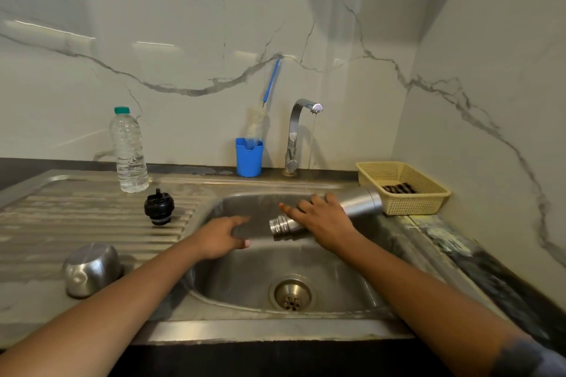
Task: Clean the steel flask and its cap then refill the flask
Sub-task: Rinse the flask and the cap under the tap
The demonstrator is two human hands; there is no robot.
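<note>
My right hand (321,220) grips the steel flask (361,200), which lies tilted over the sink basin (337,272) with its threaded mouth pointing down and left. Just left of that mouth, my left hand (225,237) hovers over the basin with fingers apart and nothing in it. The black inner stopper (159,206) stands on the ribbed drainboard (76,223). A steel cup-shaped cap (92,269) rests upside down at the drainboard's near left. The tap (301,131) lets out a thin stream of water.
A clear plastic water bottle (128,150) with a green lid stands at the back of the drainboard. A blue holder (249,157) by the wall carries a bottle brush (260,113). A yellow basket (404,187) with a scrubber sits right of the sink.
</note>
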